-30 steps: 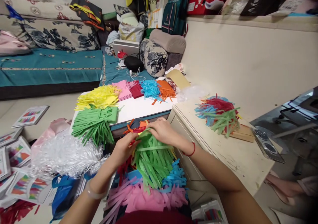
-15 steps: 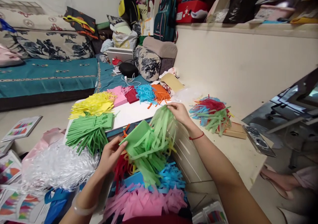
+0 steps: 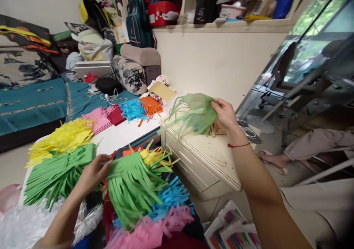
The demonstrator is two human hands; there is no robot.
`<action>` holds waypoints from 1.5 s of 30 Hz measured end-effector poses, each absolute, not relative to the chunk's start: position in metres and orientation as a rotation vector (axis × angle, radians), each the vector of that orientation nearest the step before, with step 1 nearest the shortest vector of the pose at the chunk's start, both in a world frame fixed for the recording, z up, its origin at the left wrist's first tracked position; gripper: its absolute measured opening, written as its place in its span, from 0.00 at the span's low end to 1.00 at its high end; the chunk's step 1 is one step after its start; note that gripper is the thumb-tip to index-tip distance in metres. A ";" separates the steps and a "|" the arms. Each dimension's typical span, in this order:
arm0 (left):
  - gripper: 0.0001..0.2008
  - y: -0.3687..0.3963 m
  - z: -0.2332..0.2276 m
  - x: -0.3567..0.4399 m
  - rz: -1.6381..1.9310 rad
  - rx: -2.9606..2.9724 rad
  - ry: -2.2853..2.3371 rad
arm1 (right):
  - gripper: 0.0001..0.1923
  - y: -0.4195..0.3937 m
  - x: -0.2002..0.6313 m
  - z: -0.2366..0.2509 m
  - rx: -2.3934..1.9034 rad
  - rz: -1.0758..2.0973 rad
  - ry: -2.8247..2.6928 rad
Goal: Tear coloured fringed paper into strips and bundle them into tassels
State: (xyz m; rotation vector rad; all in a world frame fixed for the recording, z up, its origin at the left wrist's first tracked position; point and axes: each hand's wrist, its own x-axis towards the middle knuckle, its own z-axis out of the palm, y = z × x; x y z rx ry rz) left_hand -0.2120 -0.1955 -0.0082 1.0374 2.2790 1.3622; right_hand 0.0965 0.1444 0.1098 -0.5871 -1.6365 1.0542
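1. Head view: the right hand (image 3: 225, 112) is pinched shut on a green fringed paper sheet (image 3: 197, 112), held out over the cream cabinet (image 3: 210, 160), with the strips hanging to the left.
2. The left hand (image 3: 92, 173) is closed on the top edge of the green fringe bundle (image 3: 129, 184). This bundle lies on a lap stack with the yellow fringe (image 3: 152, 155), blue fringe (image 3: 171, 197) and pink fringe (image 3: 151, 228).
3. Step in hand, as judged: one green sheet is separated from the lap stack and is being carried to the cabinet top.
4. Something red shows behind the held sheet on the cabinet; what it is cannot be told.
5. The white table (image 3: 124, 133) carries sorted piles: the yellow pile (image 3: 61, 140), green pile (image 3: 55, 173), pink pile (image 3: 96, 118), blue pile (image 3: 132, 109) and orange pile (image 3: 151, 106).
6. Next move, as judged: a flat release on the cabinet requires the strips to be laid without tangling, while the left hand steadies the remaining stack.
7. Another person's foot (image 3: 272, 158) rests beyond the cabinet, well apart from both hands.
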 end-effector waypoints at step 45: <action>0.08 -0.082 0.039 -0.083 1.499 2.829 2.251 | 0.31 0.104 0.179 0.061 -0.780 0.620 -2.415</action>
